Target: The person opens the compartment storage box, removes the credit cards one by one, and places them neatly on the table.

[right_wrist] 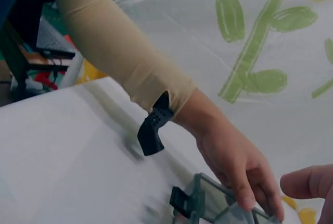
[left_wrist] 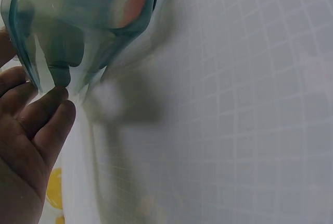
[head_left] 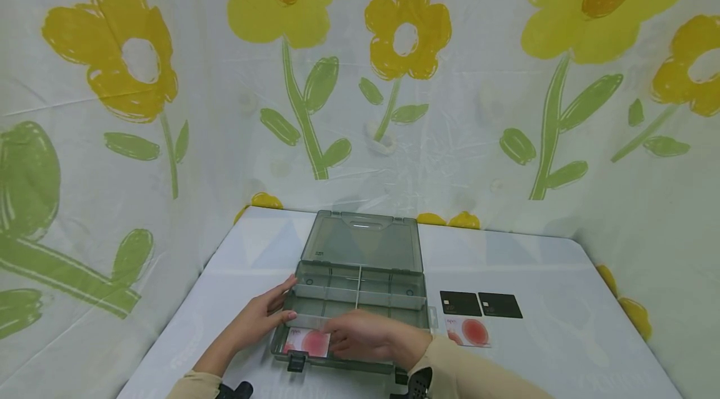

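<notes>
A grey translucent divided box (head_left: pixel 388 310) lies on the table with its lid (head_left: pixel 362 241) folded back. My left hand (head_left: pixel 255 322) rests at the box's left side, thumb and fingertips touching the rim; in the left wrist view, fairly straight fingers (left_wrist: pixel 49 112) lie against the outer wall. Inside the front left compartment is a white card with a pink-red round print (head_left: pixel 306 343). My right hand (head_left: pixel 371 336) reaches into the box, fingers curled at the card's right edge, apparently pinching it; its thumb is hidden in the head view.
Right of the box lie two black cards (head_left: pixel 461 303) side by side, with another pink-printed card (head_left: pixel 471 331) in front of them. Latches (head_left: pixel 297 360) stick out from the box's front edge. A flower-printed curtain (head_left: pixel 450 136) stands behind the white table (head_left: pixel 551 274).
</notes>
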The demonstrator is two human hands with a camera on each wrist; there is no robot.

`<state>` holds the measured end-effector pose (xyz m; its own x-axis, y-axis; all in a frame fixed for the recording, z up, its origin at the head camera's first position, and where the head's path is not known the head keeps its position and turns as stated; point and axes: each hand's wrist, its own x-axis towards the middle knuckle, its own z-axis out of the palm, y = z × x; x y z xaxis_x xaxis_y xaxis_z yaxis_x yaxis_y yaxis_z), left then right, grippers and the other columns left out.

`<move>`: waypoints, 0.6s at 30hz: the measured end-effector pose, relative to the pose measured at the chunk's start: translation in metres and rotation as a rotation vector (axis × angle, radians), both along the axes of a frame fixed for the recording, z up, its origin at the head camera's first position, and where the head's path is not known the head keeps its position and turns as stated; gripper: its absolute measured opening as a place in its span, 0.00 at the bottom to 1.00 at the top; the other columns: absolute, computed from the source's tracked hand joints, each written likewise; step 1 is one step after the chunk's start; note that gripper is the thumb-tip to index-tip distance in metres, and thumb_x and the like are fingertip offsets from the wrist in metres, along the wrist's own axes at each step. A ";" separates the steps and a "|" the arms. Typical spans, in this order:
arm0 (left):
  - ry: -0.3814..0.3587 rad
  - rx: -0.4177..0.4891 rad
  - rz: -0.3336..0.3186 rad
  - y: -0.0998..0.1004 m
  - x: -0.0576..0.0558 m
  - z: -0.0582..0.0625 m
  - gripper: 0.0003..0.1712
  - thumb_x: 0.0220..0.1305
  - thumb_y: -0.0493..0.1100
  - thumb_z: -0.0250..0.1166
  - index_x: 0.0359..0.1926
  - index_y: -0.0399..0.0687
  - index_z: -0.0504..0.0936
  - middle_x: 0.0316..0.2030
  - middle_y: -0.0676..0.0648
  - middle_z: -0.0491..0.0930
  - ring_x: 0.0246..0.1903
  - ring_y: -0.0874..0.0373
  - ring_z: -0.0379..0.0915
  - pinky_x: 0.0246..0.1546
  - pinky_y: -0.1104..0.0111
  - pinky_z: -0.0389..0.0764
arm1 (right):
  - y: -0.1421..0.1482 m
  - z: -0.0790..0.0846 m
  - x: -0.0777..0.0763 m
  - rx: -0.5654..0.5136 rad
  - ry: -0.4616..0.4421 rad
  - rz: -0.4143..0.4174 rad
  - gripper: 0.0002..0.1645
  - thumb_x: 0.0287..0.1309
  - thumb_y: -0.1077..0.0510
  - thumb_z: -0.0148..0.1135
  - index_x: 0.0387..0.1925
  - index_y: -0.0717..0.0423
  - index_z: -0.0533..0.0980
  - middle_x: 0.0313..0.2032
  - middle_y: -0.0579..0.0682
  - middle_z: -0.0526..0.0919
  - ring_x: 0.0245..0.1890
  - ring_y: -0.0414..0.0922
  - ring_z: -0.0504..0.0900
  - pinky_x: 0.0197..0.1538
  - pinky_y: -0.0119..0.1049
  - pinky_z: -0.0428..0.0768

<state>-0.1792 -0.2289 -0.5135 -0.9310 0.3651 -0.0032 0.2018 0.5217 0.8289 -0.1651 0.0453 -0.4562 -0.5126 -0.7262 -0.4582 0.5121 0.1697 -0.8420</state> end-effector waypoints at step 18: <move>-0.013 0.002 0.005 0.000 -0.001 0.000 0.43 0.70 0.48 0.66 0.79 0.43 0.59 0.78 0.36 0.51 0.69 0.32 0.62 0.65 0.48 0.73 | -0.016 0.002 -0.004 0.069 -0.054 0.017 0.43 0.71 0.56 0.54 0.73 0.81 0.51 0.69 0.86 0.51 0.74 0.73 0.50 0.77 0.61 0.54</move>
